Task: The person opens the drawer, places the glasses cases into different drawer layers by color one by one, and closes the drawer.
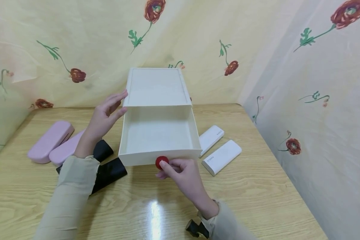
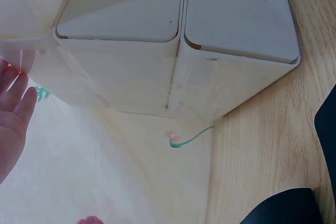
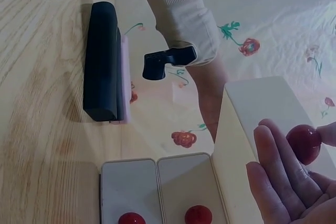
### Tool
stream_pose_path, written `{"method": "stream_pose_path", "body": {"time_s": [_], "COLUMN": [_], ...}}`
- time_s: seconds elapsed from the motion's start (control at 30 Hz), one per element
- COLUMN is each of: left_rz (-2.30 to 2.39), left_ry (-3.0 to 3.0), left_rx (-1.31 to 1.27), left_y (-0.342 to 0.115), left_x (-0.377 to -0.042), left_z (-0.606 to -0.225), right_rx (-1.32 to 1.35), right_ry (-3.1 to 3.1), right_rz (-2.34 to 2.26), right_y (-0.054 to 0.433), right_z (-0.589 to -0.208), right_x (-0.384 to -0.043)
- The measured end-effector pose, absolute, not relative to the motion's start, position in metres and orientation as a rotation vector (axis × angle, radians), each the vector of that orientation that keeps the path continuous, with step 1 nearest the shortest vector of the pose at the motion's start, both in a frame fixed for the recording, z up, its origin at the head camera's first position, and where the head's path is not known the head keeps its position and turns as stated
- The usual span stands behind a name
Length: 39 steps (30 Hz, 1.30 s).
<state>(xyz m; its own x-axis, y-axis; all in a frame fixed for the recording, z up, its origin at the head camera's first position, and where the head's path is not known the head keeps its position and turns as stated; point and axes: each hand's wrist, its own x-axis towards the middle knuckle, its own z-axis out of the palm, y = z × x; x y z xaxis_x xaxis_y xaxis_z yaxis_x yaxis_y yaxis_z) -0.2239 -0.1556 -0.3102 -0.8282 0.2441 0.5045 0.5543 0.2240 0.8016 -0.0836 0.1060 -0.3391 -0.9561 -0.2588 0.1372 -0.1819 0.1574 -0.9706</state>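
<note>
A white drawer cabinet (image 1: 157, 87) stands against the back wall, its top drawer (image 1: 159, 135) pulled out and bare inside. My right hand (image 1: 183, 175) pinches the red round knob (image 1: 159, 160) on that drawer's front, thumb on top. In the right wrist view, two lower drawers (image 3: 128, 187) sit closed, each with a red knob (image 3: 198, 215). My left hand (image 1: 103, 116) is at the cabinet's upper left side, fingers extended and fingertips right at its edge. The left wrist view shows that hand (image 2: 13, 114) beside the cabinet's side wall (image 2: 118, 72).
Two pink cases (image 1: 50, 141) lie at the left of the wooden table (image 1: 243, 206). Black cases (image 1: 111, 175) lie beside them, partly behind my left sleeve. Two white power banks (image 1: 222, 157) lie right of the cabinet. A patterned sheet (image 1: 102, 43) covers the walls.
</note>
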Motion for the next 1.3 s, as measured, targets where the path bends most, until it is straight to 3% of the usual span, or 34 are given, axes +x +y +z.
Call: {"method": "stream_pose_path", "body": {"time_s": [1.3], "left_rz": [-1.606], "left_ry": [-2.252], "left_rx": [-0.7], "left_y": [-0.153], "left_x": [-0.222], "left_z": [-0.31], "right_rx": [-0.507], "right_ry": [2.525], "right_rz": [-1.749], "right_y": [0.139], "right_z": [-0.338], "right_x": [-0.072]}}
